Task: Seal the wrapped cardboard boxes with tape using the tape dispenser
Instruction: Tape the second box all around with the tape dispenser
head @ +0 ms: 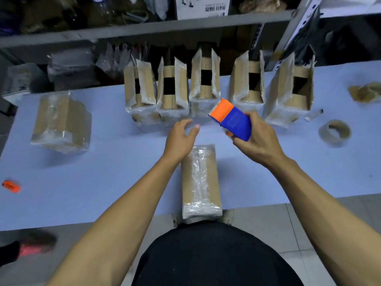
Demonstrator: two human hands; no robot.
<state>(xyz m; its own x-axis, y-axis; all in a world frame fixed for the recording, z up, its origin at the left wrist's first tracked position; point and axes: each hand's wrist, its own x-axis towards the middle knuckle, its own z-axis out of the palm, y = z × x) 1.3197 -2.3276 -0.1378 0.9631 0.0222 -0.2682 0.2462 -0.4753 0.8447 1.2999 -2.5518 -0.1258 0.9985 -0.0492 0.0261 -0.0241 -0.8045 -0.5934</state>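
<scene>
A wrapped cardboard box lies closed on the pale blue table, its near end at the front edge. My right hand holds the blue and orange tape dispenser in the air above the box's far end. My left hand hovers open just left of it, fingers spread, holding nothing. Behind the hands stands a row of several wrapped boxes with their flaps up. Another closed wrapped box sits at the left.
A nearly used tape roll lies at the right, with crumpled brown scraps beyond it. A small orange object rests near the table's left front. Grey shelving with bags and cartons stands behind the table.
</scene>
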